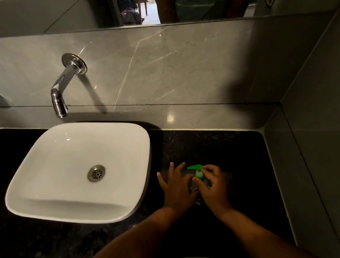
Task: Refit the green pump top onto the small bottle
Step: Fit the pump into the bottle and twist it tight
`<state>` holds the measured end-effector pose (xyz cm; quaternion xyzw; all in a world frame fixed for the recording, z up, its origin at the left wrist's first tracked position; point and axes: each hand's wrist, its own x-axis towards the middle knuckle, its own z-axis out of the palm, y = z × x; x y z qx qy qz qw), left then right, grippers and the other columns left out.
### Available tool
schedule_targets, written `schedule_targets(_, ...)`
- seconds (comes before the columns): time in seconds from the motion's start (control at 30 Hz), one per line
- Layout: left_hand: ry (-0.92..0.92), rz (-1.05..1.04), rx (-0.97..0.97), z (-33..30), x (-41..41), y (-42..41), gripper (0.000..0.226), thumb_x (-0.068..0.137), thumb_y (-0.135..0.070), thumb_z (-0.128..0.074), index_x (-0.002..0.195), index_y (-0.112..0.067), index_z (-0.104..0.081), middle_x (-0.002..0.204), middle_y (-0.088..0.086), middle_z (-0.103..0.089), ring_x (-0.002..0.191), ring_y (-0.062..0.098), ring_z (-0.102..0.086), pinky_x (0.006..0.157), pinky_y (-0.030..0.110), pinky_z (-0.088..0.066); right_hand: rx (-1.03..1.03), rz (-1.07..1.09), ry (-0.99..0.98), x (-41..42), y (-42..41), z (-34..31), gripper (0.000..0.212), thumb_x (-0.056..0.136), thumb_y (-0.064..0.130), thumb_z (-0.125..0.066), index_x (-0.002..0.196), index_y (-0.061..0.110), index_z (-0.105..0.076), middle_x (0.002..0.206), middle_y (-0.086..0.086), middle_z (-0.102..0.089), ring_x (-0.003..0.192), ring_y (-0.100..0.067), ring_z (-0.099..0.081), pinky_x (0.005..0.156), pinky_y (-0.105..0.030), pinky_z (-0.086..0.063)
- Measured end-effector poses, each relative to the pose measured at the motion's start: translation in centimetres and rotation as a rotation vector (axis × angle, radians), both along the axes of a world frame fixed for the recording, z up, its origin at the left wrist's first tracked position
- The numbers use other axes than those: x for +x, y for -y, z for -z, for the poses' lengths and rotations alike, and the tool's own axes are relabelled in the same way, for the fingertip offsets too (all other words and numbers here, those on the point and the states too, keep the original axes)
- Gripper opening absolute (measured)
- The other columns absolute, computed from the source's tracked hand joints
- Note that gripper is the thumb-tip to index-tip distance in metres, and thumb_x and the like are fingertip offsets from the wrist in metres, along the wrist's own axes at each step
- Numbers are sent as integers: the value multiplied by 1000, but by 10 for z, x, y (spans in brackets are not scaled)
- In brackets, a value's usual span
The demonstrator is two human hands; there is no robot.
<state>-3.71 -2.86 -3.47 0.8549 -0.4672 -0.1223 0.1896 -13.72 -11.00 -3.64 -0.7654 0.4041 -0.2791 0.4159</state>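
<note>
Hands (193, 185) around label-hidden green pump top (197, 170)

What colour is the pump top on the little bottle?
Bright green pump top, seen in the head view.

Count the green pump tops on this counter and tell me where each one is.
1. The green pump top is on the dark counter, right of the sink, with the left hand and right hand around it. None shows elsewhere.

Sink (40, 167) blocks the desk's (244, 162) left half, tap (59, 100) overhanging its back rim. Bare desk right of and behind the bottle (202, 184); side wall (316, 131) closes the far right.
</note>
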Motion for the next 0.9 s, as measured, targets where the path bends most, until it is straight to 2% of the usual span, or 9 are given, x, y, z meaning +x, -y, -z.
schedule_targets(0.17,29,-33,12,-9,2,3,34,86,-39,-54,118,-33,-61,154,0,-30,147,24,2,105,65,17,-12,46,24,3,-4,-1,31,73,18,-78,99,3,-69,105,-6,-55,97,-20,-56,87,-35,-48)
schedule_targets(0.33,16,-2,18,-6,4,5,30,84,-47,-59,111,-36,-63,155,0,-27,147,24,4,104,65,19,-13,67,40,0,-3,2,33,72,24,-79,98,6,-69,102,5,-50,95,-19,-56,84,-40,-53)
schedule_targets(0.43,6,2,46,-2,5,2,31,83,-46,-61,113,-36,-63,157,0,-22,147,23,7,103,64,20,46,32,12,-4,-3,2,38,71,28,-79,101,7,-69,104,4,-49,96,-17,-56,85,-37,-53)
schedule_targets(0.53,20,34,79,1,5,0,39,82,-44,-63,120,-39,-60,158,0,-20,147,22,8,104,63,20,44,-84,-163,-17,3,-5,53,67,35,-81,112,13,-66,119,-2,-52,110,-22,-55,93,-29,-44)
schedule_targets(0.6,26,38,100,3,5,-1,46,79,-48,-67,123,-40,-58,158,0,-22,147,22,5,106,63,18,-27,-173,-370,-29,7,-18,72,66,47,-78,129,24,-53,138,0,-43,125,-19,-44,103,-33,-36)
schedule_targets(0.67,33,20,110,3,4,2,53,76,-54,-68,125,-40,-56,158,0,-23,147,23,3,107,63,16,-82,-246,-438,-40,16,-35,83,68,51,-73,140,25,-40,146,0,-38,132,-19,-39,110,-38,-33)
schedule_targets(0.8,27,30,55,10,6,-1,62,68,-67,-68,125,-44,-57,157,-1,-25,147,27,0,106,58,19,-219,-405,-458,-48,23,-78,73,80,46,-63,143,22,-35,143,-4,-44,130,-22,-44,107,-42,-39)
schedule_targets(0.9,42,68,22,14,10,0,64,64,-70,-68,122,-45,-58,159,2,-20,146,31,4,106,57,21,-418,-609,-550,-37,25,-105,62,86,36,-54,144,25,-33,143,-5,-46,126,-25,-48,102,-43,-43)
